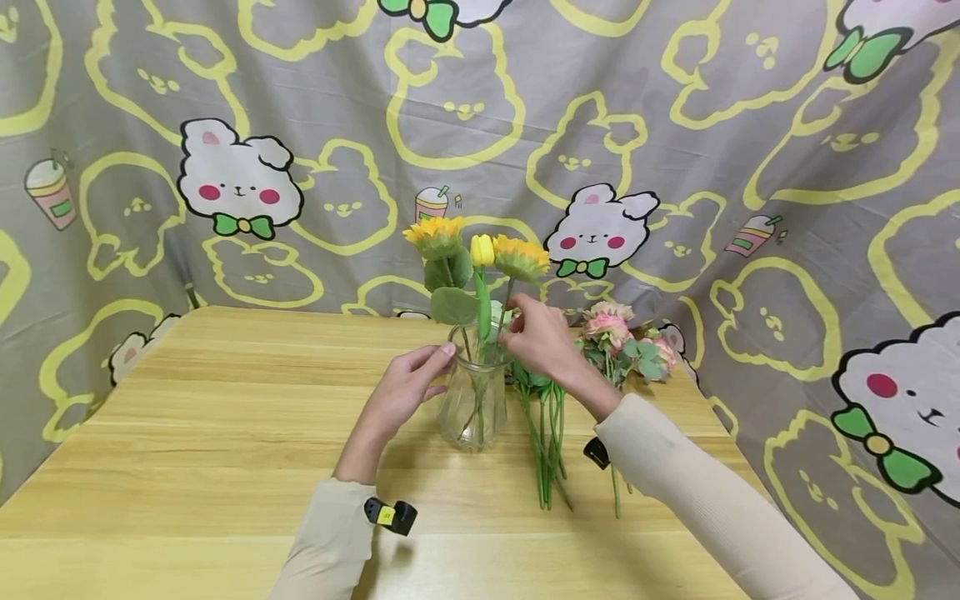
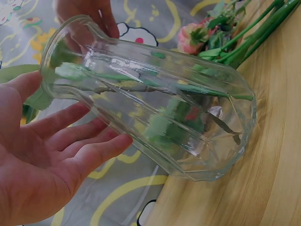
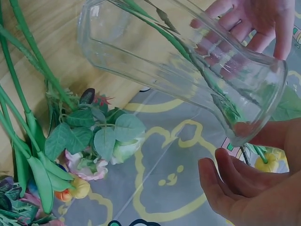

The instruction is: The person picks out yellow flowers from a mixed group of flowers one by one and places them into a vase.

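A clear, faceted glass vase [image 1: 471, 412] stands upright on the table, flaring at its rim. Out of its mouth rise a sunflower [image 1: 435, 239] on the left, a yellow tulip [image 1: 482, 250] in the middle and another sunflower [image 1: 522, 258] on the right. My left hand [image 1: 401, 387] touches the vase's neck from the left, thumb at the rim; the left wrist view shows its fingers spread loosely along the glass. Above the rim's right side, my right hand [image 1: 543, 337] pinches the right sunflower's stem between thumb and fingers. Stems cross inside the vase, visible through the glass.
Right of the vase lie green stems [image 1: 551, 442] with their ends toward me. Beyond them are pink flowers [image 1: 609, 325] with green leaves. The right wrist view shows more tulip heads [image 3: 81, 188] among them. A patterned grey curtain [image 1: 337, 92] hangs behind the wooden table [image 1: 247, 433].
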Motion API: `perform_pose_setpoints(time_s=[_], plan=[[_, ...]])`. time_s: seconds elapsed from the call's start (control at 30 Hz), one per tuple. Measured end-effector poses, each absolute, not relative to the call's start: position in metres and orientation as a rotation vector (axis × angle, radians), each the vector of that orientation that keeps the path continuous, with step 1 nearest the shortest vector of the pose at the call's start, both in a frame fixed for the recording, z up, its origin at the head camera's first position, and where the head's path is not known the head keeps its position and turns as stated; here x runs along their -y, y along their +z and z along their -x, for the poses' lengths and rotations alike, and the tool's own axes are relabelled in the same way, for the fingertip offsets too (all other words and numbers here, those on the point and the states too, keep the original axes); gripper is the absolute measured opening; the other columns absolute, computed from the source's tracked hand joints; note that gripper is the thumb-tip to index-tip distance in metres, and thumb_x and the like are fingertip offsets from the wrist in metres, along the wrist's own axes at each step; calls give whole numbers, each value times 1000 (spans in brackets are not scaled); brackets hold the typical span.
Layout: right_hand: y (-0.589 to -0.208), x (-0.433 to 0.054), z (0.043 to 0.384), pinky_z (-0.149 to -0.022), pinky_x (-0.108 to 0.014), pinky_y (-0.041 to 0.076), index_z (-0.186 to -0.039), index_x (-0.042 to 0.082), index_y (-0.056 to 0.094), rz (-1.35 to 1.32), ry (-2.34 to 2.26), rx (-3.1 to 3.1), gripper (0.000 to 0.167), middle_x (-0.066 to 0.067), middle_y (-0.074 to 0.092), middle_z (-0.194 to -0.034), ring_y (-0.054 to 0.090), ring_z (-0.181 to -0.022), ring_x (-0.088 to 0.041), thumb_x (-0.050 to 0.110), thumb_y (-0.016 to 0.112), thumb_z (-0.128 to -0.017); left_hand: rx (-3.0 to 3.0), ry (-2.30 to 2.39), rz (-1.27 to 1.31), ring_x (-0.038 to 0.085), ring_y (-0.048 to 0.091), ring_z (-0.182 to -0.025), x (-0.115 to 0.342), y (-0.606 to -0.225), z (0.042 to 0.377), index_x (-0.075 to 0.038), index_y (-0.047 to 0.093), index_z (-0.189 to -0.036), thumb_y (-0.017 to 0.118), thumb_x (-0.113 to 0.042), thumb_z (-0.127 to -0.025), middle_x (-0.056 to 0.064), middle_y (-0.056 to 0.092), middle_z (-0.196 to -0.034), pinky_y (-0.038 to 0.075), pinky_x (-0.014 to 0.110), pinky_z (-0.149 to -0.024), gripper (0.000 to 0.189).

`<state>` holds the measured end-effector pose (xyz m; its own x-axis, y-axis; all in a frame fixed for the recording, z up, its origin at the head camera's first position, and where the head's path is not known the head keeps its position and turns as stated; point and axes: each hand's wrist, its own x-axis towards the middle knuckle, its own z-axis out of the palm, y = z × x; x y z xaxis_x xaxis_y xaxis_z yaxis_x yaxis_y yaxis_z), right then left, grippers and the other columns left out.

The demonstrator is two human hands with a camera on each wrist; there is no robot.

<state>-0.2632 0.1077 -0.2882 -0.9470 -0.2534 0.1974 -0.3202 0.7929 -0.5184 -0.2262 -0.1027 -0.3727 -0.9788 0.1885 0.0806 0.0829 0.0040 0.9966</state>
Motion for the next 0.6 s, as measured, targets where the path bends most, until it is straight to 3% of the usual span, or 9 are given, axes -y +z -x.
perform_pose_setpoints(time_s=[0.23, 0.4, 0.6], plan=[[-281, -114, 260, -83, -45, 61, -138, 6, 57, -456, 852, 2881, 46, -13, 74, -106, 70, -96, -29, 15, 67, -94, -2177, 2144, -302, 33, 52, -138, 103, -374, 226, -2, 59, -139, 56, -49, -103, 18, 56, -144, 51, 46, -110, 59], [-274, -121, 259, -78, -41, 61, -136, 8, 60, -430, 844, 2883, 43, -11, 74, -104, 71, -90, -26, 18, 67, -95, -2173, 2148, -308, 33, 52, -138, 103, -373, 226, -2, 59, -139, 57, -49, -103, 18, 56, -144, 49, 48, -111, 59], [-268, -135, 261, -80, -42, 61, -136, 4, 59, -373, 877, 2888, 42, -16, 72, -109, 71, -93, -29, 19, 65, -97, -2172, 2146, -309, 34, 52, -138, 103, -374, 226, -2, 58, -140, 56, -49, -103, 19, 55, -145, 48, 50, -112, 60]])
